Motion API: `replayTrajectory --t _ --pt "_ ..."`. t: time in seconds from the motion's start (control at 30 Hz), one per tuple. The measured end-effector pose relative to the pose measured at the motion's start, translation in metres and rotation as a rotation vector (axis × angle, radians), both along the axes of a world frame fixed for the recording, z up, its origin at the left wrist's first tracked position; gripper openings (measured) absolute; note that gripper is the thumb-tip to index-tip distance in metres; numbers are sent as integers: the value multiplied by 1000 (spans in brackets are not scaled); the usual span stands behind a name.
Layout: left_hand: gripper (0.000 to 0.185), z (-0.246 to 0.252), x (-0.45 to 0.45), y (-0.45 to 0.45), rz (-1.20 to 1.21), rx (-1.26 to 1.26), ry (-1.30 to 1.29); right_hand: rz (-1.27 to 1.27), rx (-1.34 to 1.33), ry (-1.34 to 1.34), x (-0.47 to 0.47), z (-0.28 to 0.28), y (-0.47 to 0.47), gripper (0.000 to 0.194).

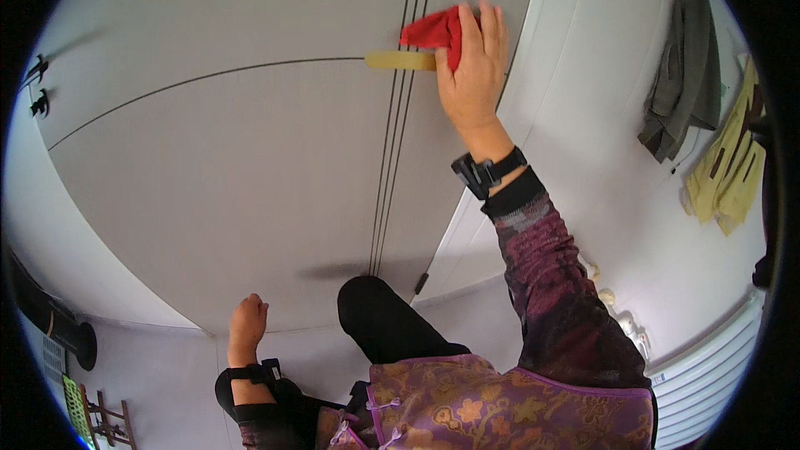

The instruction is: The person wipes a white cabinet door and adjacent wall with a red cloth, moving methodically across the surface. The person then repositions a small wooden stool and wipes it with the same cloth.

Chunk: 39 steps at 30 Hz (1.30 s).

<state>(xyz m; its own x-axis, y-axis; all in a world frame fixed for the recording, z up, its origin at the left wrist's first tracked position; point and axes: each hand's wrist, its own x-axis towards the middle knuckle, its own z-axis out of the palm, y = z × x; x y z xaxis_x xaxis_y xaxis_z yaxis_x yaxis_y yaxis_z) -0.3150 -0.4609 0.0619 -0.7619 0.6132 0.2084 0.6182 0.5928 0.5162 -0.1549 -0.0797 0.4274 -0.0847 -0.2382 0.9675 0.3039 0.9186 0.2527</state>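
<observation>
My right hand [473, 69] presses a folded red cloth [432, 30] against the upper right part of a light grey door panel [237, 200]. Fingers point up, and part of the cloth sticks out to their left. Just beneath the cloth a yellow strip [400, 60] lies across dark vertical grooves in the panel; its right end is hidden by the hand. Low at the left, my left hand [248, 319] is closed in a loose fist near my knee, with nothing visible in it. Both wrists wear black straps.
Door handles [40, 103] stick out at the far left. On the right wall hang a grey garment [681, 69] and yellow gloves or cloth [728, 169]. A white radiator [706, 369] stands at the lower right. A wooden-legged stool [111, 419] is at the lower left.
</observation>
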Motion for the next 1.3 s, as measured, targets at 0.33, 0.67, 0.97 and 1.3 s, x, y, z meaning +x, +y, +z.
replayTrajectory --t 0.33,0.67,0.97,1.3 --pt "16 1 2 2 -29 -34 -57 32 -49 -268 5 -143 -7 62" --pt "17 1 4 4 -11 -158 -111 87 -11 -401 22 -237 -6 56" --pt "17 -4 4 4 -39 -58 -78 323 -118 132 -5 -47 0 53" --pt "17 3 10 0 -54 -26 -96 231 88 -385 -38 -198 -61 46"
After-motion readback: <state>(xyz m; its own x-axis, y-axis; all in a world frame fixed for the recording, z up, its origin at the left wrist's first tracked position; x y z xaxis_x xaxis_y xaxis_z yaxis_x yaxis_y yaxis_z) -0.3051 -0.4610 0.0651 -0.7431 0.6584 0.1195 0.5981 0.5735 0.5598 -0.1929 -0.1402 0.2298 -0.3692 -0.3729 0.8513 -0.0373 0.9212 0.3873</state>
